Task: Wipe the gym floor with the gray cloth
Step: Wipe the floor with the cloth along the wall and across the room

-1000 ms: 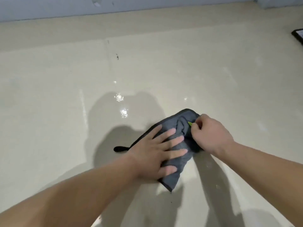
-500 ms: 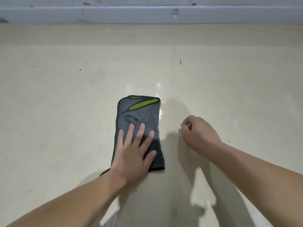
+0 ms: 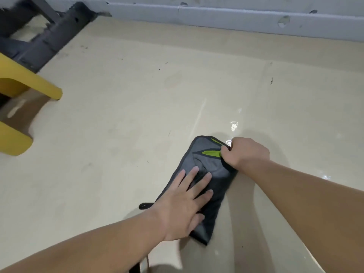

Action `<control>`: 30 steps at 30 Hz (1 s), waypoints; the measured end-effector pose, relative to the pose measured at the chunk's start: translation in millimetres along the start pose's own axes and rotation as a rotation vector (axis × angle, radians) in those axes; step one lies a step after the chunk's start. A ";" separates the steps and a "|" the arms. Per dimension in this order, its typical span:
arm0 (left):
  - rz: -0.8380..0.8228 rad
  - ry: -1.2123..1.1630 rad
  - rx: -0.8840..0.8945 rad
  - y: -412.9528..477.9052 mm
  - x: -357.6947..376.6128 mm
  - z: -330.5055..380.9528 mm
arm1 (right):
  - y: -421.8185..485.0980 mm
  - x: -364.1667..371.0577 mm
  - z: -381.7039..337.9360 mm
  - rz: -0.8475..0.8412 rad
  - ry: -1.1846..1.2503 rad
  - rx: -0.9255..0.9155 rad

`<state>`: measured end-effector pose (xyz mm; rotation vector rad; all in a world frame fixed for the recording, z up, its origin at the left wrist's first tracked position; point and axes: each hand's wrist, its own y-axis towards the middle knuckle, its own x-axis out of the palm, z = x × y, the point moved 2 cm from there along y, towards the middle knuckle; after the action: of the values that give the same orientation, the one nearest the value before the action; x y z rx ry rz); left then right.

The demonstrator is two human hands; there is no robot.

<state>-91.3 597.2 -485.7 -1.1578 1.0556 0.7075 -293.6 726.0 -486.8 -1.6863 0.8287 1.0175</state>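
The gray cloth point(image 3: 216, 174), folded and with a lime-green patch near its far end, lies flat on the beige gym floor point(image 3: 122, 123). My left hand point(image 3: 185, 205) presses flat on the cloth's near half, fingers spread. My right hand point(image 3: 246, 154) is closed into a fist on the cloth's far right corner, pinching the edge beside the green patch. A small black loop of the cloth sticks out by my left wrist.
A yellow piece of gym equipment point(image 3: 23, 83) with a dark metal frame point(image 3: 45, 40) stands at the far left. A grey wall base point(image 3: 236, 18) runs along the back. Wet glossy patches point(image 3: 234, 126) shine just beyond the cloth.
My right hand, which rested on the bare floor half a second ago, now grips the cloth's far corner. The view has swung so the equipment at the left came into sight.
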 end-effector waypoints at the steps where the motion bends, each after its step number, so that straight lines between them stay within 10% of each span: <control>1: -0.003 -0.010 -0.014 -3.5 -4.8 4.0 | 0.6 -0.1 -3.2 0.000 0.003 -0.016; 13: -0.098 0.185 0.075 12.1 -5.3 29.2 | 1.1 3.1 -11.6 0.066 0.072 -0.083; 19: -0.153 -0.213 -0.020 23.8 13.2 18.7 | 0.0 3.8 -7.5 0.123 0.072 -0.011; 25: 0.004 -0.178 0.117 40.3 27.8 -48.8 | -13.8 4.2 -57.7 0.199 0.140 0.077; 30: 0.098 -0.087 -0.097 47.8 24.5 -169.3 | -16.5 9.5 -111.1 0.217 0.295 0.105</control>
<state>-173.2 447.2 -534.1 -1.1535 1.0185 0.8871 -247.5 624.9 -468.1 -1.7054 1.2584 0.8617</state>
